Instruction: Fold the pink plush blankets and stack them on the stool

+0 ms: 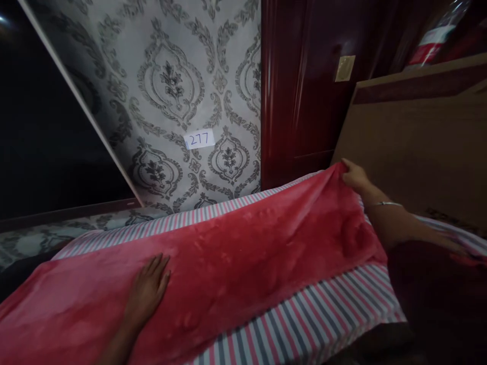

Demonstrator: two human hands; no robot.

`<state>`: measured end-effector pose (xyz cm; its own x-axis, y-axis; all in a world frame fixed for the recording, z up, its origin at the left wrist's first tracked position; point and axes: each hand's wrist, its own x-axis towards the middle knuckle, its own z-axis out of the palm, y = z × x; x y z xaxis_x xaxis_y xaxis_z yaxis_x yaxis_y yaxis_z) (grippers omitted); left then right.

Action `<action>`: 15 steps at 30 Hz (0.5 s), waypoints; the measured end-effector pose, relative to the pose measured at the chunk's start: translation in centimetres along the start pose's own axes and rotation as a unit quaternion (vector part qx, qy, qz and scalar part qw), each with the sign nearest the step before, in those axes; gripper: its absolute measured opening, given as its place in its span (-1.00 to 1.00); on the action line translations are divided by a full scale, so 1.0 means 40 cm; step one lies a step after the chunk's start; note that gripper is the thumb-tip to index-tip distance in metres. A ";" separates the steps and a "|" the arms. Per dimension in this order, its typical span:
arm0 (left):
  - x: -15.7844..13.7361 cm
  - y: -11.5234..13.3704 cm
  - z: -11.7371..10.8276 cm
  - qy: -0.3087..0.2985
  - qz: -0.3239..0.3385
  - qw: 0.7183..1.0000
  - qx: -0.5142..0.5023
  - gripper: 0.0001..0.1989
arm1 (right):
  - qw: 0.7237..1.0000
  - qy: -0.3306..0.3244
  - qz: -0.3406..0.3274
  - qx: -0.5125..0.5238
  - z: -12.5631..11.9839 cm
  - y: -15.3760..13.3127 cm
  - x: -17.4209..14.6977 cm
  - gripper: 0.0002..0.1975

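A long red plush blanket (243,253) lies spread over a striped sheet (297,324) of pink, grey and white. My left hand (150,284) rests flat on the blanket's left part, fingers stretched out. At the far right corner, my right hand (353,177) pinches the blanket's edge and pulls it up into a small peak, with creases running from it. A thin bracelet circles the right wrist. The blanket's left end runs out of view.
Behind the sheet stands a patterned wall with a paper label (199,138) reading 277. A large dark screen (57,121) is at left. To the right are a dark red door (300,91), a big cardboard box (418,147) and a plastic bottle (433,43).
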<state>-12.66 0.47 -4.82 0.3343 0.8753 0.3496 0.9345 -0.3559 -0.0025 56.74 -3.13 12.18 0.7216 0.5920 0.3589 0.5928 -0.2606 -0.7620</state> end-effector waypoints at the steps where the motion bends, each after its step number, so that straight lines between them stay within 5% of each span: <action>1: -0.002 -0.006 0.002 0.001 0.002 1.000 -0.001 -0.43 | 1.000 -0.001 0.007 0.005 0.030 0.027 0.001 -0.24; 9: -0.017 -0.064 0.038 0.023 0.015 1.000 -0.012 -0.37 | 0.999 0.034 0.029 0.021 0.142 0.129 0.097 -0.26; 15: -0.023 -0.097 0.073 0.042 0.012 0.999 -0.031 -0.37 | 0.999 -0.047 0.012 -0.025 0.188 0.211 0.117 -0.25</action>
<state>-16.23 1.99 -7.86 0.3418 0.8371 0.4272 0.9165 -0.3974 0.0454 62.44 3.16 3.38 0.6998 0.6540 0.2873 0.5948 -0.3107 -0.7414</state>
